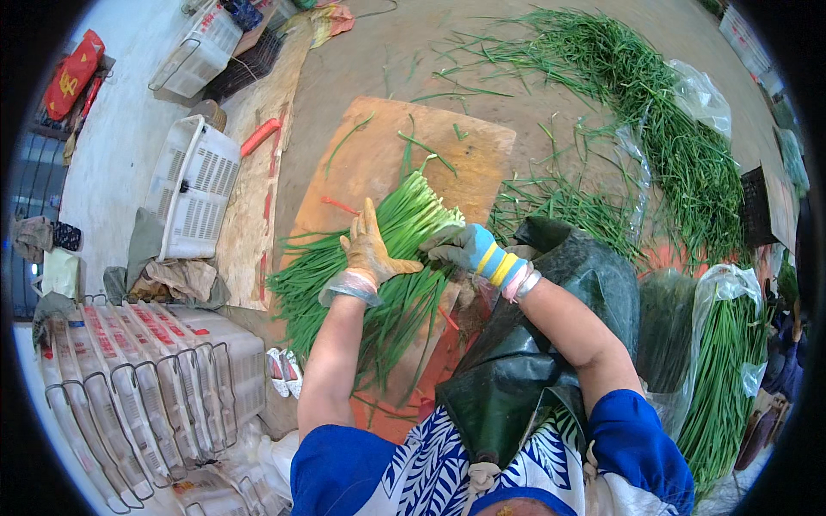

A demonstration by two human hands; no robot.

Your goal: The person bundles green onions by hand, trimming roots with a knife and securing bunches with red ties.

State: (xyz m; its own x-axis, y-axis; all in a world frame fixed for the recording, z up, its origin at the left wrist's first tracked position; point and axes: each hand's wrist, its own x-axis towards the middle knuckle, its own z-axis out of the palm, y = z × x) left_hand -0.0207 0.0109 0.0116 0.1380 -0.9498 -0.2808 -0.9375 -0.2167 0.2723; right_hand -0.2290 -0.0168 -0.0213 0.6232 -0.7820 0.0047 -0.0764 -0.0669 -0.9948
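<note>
A thick bundle of long green chives (391, 258) lies across an orange wooden board (379, 159) in front of me, pale cut ends pointing away. My left hand (368, 249), in a tan glove, rests flat on top of the bundle with fingers apart. My right hand (460, 247), in a grey glove with a blue, yellow and pink cuff, grips the bundle's right side near the cut ends. A dark green plastic apron (551, 327) covers my lap.
A large heap of loose chives (654, 112) spreads over the floor at the upper right. Bagged chives (727, 361) stand at the right. White plastic crates (194, 185) lie at the left, a stacked row (146, 378) at lower left. Thin red ties (340, 205) lie on the board.
</note>
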